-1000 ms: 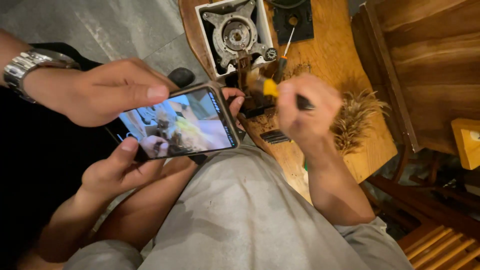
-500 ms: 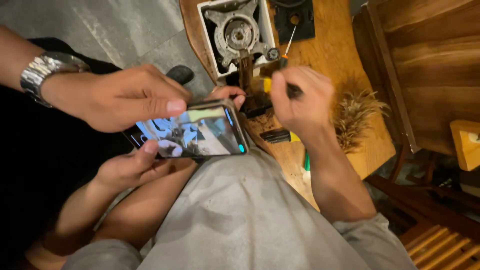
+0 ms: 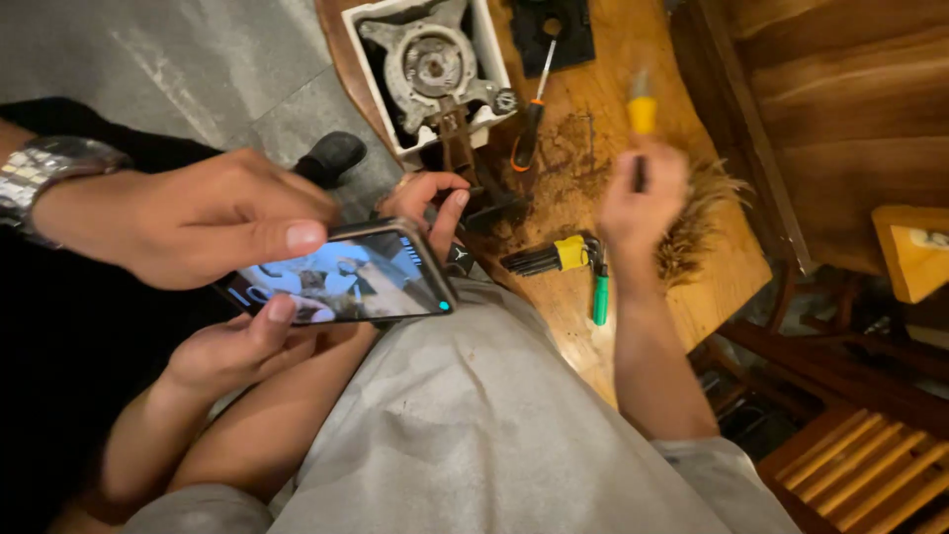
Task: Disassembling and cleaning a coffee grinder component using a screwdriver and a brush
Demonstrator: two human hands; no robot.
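A: Right hand [image 3: 643, 203]?
B: Clenched round the yellow-handled screwdriver [image 3: 642, 114], raised over the wooden worktop [image 3: 692, 287]. Motion-blurred, so tip not readable.

A: Left hand [image 3: 425, 203]?
B: Curled on the far edge of the black-framed smartphone [image 3: 346, 282], fingers behind it, as far as can be told. Phone lit, held level above the lap, beside the worktop edge. Two co-worker's hands on it too: one with a steel wristwatch [image 3: 198, 222] pinching from above, another [image 3: 237, 346] underneath with its thumb on the glass.

A: Handling?
B: Screwdriver judged light and stiff, the handle the right place to grip. Phone probably slippery and fragile; better gripped by the side edges than the screen.

A: Surface?
B: Varnished wood, dusted with dark debris. On it:
- white-cased grey metal motor unit [image 3: 430, 64] at the far end
- orange-and-black screwdriver [image 3: 529, 124] just beside it
- black hex keys in a yellow holder [image 3: 554, 257] near the front
- small green tool [image 3: 600, 297] touching that set
- tuft of dry brown fibres [image 3: 707, 213] by the right hand

A: Room?
B: Grey tiled floor [image 3: 198, 59] to the left, slatted wooden chair [image 3: 860, 465] lower right. Dim, warm light.
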